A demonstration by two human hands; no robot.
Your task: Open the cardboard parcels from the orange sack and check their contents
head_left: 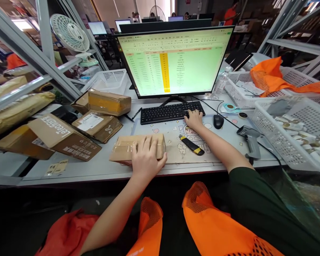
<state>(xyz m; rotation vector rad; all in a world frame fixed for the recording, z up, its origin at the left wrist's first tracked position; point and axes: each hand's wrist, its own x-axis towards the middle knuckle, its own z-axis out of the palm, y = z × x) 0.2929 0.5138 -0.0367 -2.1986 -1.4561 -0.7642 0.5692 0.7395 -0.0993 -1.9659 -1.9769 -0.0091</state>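
Observation:
A taped brown cardboard box lies at the desk's front edge. My left hand is closed over its right part, fingers bent across the top and thumb by the right end. On the right end of the black keyboard, my right hand rests with fingers apart on the keys, holding nothing. A black and yellow utility knife lies on the desk mat between my hands, its blade end towards the keyboard. Just right of that hand sits a black mouse.
A monitor showing a spreadsheet stands behind the keyboard. Several cardboard boxes are piled at the left. To the right are a barcode scanner, white baskets with small items, and a plastic bottle. Metal frames flank the desk.

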